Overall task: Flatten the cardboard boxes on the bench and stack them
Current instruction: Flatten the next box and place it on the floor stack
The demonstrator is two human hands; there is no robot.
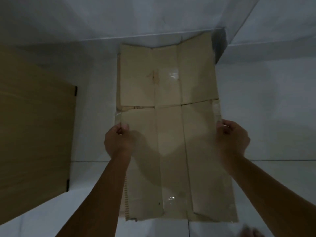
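Note:
A flattened cardboard box [171, 151] lies in front of me, long axis running away from me, with creases and strips of clear tape. My left hand [118, 139] grips its left edge with curled fingers. My right hand [232, 137] grips the right edge at the same height. Beyond it, partly under its far end, lies another flattened cardboard piece [167, 74] reaching toward the wall. More cardboard edges [118, 93] show beneath on the left side, so the pieces form a low stack.
A wooden bench top [34, 125] with dark brackets fills the left side. The stack rests on a white tiled floor [265, 108]. White walls [153, 17] close the corner behind, and a dark object [220, 47] stands at the stack's far right.

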